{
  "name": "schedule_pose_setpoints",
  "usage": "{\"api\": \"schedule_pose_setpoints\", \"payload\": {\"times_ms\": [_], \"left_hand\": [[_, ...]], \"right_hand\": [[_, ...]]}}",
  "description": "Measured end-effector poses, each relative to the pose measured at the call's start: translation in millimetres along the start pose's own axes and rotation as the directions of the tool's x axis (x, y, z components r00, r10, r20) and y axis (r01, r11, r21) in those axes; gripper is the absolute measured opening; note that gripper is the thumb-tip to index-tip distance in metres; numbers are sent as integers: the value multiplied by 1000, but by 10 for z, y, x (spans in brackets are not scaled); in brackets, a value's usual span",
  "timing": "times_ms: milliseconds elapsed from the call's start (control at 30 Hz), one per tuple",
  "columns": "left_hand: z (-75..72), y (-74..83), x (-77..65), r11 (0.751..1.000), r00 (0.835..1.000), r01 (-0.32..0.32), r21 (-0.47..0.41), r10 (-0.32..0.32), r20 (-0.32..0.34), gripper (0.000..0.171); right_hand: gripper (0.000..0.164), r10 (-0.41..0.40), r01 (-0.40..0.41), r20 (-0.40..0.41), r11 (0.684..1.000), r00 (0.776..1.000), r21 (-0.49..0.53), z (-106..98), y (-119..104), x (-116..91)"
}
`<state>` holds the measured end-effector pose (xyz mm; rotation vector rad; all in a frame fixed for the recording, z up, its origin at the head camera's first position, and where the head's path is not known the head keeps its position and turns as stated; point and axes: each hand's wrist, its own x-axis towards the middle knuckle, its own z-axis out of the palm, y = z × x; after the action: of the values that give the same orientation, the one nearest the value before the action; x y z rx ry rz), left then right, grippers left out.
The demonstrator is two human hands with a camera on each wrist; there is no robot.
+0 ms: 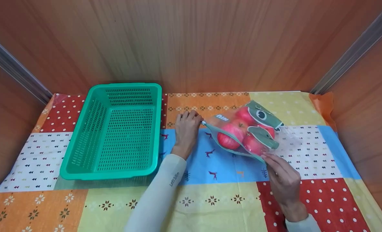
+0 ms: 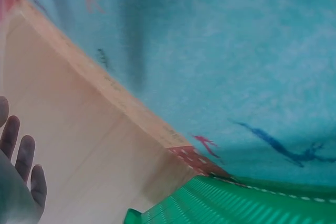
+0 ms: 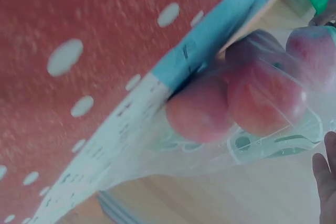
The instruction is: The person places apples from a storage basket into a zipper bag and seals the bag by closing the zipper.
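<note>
A clear zip bag [image 1: 223, 118] with green printed patches holds several red apples [image 1: 232, 129]. It lies with its green-edged mouth facing me, the two edges parted in the middle. At the left corner of that mouth, by a small white zip slider [image 1: 204, 122], my left hand [image 1: 187, 132] pinches the bag; its thumb is hidden. My right hand [image 1: 284, 177] pinches the mouth's other corner between thumb and fingers. The right wrist view shows the apples [image 3: 266, 98] through the film, with fingertips [image 3: 321, 170] at the right edge. Left fingers [image 2: 25, 157] show at the left wrist view's edge.
A green plastic basket [image 1: 158, 135] with slotted walls stands left of my left hand, nothing inside it. Beneath everything lies a patchwork cloth [image 1: 210, 206]. Wooden panels [image 1: 191, 48] close off the back and both sides.
</note>
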<state>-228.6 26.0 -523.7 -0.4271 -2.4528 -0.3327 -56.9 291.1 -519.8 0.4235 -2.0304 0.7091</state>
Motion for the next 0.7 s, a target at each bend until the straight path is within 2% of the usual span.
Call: {"api": "schedule_pose_setpoints", "payload": {"times_ms": [233,333,367,500,600,700], "left_hand": [[-132,79,68,999,1000,4,-44,-4,-16,10],[-202,105,91,998,1000,6,-65,-7,-15,10],[-224,112,99,997,1000,5,-72,-6,-16,10],[-321,141,135,995,1000,-8,-104,5,-30,11],[-393,159,166,992,999,-20,-125,16,-37,12],[-462,174,195,987,999,-25,-158,19,-42,13]], "right_hand": [[43,104,-103,-37,995,994,15,-122,32,116],[20,159,-158,-49,987,986,22,-182,33,172],[16,175,-174,-54,984,983,24,-201,35,189],[38,214,-213,-93,977,972,20,-259,52,255],[33,224,-221,-128,975,966,34,-288,66,305],[21,232,-225,-162,972,959,63,-314,65,364]]}}
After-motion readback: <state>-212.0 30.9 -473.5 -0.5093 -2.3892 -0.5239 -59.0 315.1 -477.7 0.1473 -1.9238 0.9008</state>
